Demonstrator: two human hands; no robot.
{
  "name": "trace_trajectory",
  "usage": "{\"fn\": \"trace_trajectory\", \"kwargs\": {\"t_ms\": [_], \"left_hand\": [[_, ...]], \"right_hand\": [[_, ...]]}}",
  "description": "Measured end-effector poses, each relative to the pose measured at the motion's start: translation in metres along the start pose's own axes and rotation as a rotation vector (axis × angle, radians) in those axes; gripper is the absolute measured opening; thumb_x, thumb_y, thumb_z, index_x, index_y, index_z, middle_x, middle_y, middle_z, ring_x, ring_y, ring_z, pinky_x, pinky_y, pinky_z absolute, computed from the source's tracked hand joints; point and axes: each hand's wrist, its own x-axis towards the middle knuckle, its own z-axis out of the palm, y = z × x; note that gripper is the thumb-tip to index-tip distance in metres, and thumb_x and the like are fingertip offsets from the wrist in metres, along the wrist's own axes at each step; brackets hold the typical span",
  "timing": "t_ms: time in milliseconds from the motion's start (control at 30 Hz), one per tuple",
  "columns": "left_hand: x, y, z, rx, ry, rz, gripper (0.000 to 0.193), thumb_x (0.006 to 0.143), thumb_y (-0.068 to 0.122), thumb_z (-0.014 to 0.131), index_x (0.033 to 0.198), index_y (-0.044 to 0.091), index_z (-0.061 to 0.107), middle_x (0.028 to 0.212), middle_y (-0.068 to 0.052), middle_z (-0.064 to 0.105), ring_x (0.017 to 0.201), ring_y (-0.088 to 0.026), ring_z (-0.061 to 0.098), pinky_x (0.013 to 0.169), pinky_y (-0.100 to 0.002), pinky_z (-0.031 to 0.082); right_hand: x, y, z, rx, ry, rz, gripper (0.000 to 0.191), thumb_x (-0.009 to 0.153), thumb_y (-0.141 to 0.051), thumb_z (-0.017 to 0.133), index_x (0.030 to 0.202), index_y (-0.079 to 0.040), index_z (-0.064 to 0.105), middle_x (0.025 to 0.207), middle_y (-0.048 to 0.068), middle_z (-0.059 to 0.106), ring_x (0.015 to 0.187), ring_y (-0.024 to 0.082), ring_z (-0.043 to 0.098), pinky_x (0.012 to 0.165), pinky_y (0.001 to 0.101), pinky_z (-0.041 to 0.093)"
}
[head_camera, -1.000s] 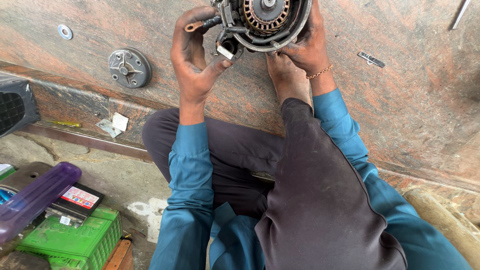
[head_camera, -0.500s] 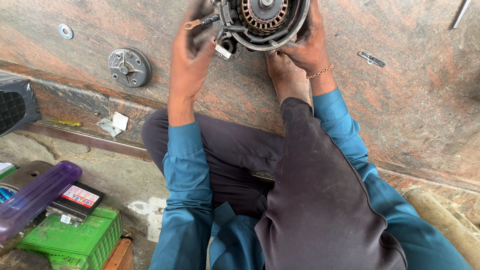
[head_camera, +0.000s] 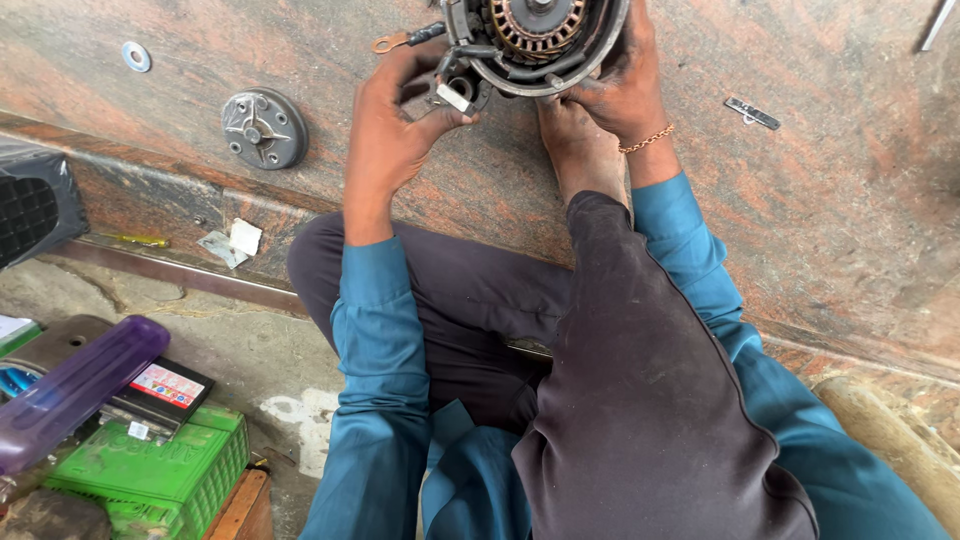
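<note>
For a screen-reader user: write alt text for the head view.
Both hands grip a round motor part with copper windings on a reddish stone floor: the left hand at its lower left edge, the right hand on its right side. A round metal cover lies to the left.

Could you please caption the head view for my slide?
Both hands, left hand and right hand, grip a round motor stator on a stone floor.
</note>
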Motion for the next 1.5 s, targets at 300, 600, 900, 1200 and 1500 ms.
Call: {"fn": "trace_trajectory", "kwargs": {"t_ms": [300,600,900,1200,1500], "left_hand": [[0.002,-0.007,-0.002,0.041,-0.017,0.033,0.051,0.075,0.019,0.094,0.119,0.008,0.070,0.125,-0.010,0.069,0.120,-0.026,0.068,0.105,-0.042,0.055],[0.005,-0.048,0.021,-0.252,0.035,0.013,0.081,0.112,0.066,0.026,0.156,0.002,0.047,0.146,-0.017,0.062,0.136,-0.026,0.057,0.123,-0.041,0.042],[0.019,-0.048,0.032,-0.200,0.191,-0.131,0.059,0.114,0.042,0.034,0.151,0.001,0.055,0.127,-0.021,0.066,0.114,-0.034,0.057,0.104,-0.038,0.047],[0.004,-0.026,0.043,-0.081,0.173,-0.120,0.058,0.110,0.050,0.036,0.137,0.001,0.053,0.124,-0.025,0.066,0.118,-0.037,0.064,0.102,-0.040,0.048],[0.015,-0.039,0.022,-0.257,-0.097,-0.093,0.062,0.106,0.054,0.037,0.144,0.005,0.049,0.136,-0.017,0.059,0.129,-0.025,0.054,0.107,-0.039,0.043]], "right_hand": [[0.000,0.001,-0.001,0.007,-0.023,0.025,0.104,0.083,-0.015,0.106,0.163,-0.008,0.040,0.153,0.005,0.054,0.143,0.019,0.058,0.121,0.0368,0.050],[0.002,0.012,-0.003,0.092,0.009,0.085,0.103,0.081,-0.021,0.100,0.162,-0.004,0.038,0.156,0.010,0.053,0.147,0.023,0.053,0.127,0.0371,0.045],[0.020,-0.018,0.012,-0.103,0.093,0.041,0.104,0.071,-0.025,0.093,0.157,0.003,0.041,0.152,0.015,0.055,0.142,0.025,0.053,0.121,0.0389,0.042],[0.022,-0.030,0.014,0.142,0.057,0.075,0.105,0.063,-0.010,0.095,0.153,-0.002,0.041,0.143,0.007,0.059,0.133,0.017,0.058,0.116,0.0338,0.049],[0.018,-0.018,0.007,0.063,0.064,0.146,0.101,0.063,-0.011,0.093,0.150,-0.003,0.043,0.139,0.007,0.063,0.125,0.017,0.063,0.110,0.0344,0.052]]}}
